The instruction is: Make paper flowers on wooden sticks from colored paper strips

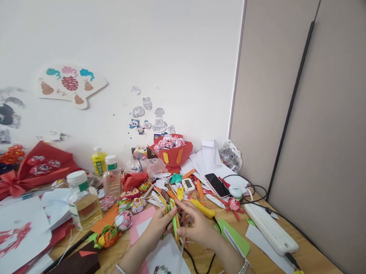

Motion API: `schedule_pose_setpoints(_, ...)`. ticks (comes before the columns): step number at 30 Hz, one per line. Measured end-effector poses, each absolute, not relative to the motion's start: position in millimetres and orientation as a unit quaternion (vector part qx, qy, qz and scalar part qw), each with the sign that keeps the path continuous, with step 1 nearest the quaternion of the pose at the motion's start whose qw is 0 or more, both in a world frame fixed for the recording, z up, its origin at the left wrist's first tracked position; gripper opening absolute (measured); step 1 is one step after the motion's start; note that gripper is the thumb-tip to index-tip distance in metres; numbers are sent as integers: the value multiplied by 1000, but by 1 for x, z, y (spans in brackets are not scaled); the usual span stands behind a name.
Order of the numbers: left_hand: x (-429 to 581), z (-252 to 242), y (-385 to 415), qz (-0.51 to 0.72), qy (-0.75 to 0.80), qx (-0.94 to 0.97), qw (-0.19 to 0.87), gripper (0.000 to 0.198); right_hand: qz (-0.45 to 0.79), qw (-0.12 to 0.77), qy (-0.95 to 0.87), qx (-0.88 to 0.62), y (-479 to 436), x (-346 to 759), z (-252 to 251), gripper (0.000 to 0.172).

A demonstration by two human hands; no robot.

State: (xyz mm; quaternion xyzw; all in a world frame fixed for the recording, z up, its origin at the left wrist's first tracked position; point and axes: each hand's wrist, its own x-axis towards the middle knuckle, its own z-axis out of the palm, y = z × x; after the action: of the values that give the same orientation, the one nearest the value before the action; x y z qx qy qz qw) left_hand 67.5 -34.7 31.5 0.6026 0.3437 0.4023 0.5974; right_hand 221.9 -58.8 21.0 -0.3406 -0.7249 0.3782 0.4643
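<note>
My left hand (159, 223) and my right hand (196, 227) meet low in the middle of the view, over a cluttered wooden table (314, 264). Together they pinch a small folded paper piece with green, orange and yellow strips (175, 218). Left fingers close on its upper left end, right fingers close on its right side. Below the hands lies a white sheet (167, 261) on pink paper (141, 220). A yellow-handled cutter (202, 208) lies just behind my right hand. Both wrists wear bracelets.
Glue bottles (83, 201) stand at left beside paper flower balls (123, 220). A red paper bouquet (170, 152) is against the wall. A phone (216, 184), white power strip (270, 228), black cable (200, 271) and green paper (235, 238) lie right. Red paper (30, 170) is piled far left.
</note>
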Motion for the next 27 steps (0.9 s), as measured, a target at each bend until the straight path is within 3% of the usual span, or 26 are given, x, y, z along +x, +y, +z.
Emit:
schedule_pose_setpoints(2, 67, 33, -35, 399, 344, 599, 603, 48, 377, 431, -746, -342, -59, 224, 22, 76)
schedule_pose_setpoints(11, 65, 28, -31, 361, 328, 629, 605, 47, 345, 402, -769, -358, -58, 225, 19, 75)
schedule_pose_setpoints(15, 64, 29, -33, 342, 316, 632, 620, 46, 372, 437, -746, -338, -53, 226, 16, 77)
schedule_pose_setpoints(22, 66, 33, -40, 245, 262, 702, 615, 48, 496, 487, -641, -326, -47, 228, 14, 42)
schedule_pose_setpoints(27, 70, 33, -42, 252, 266, 728, 579, 51, 502, 504, -622, -328, -51, 223, 19, 33)
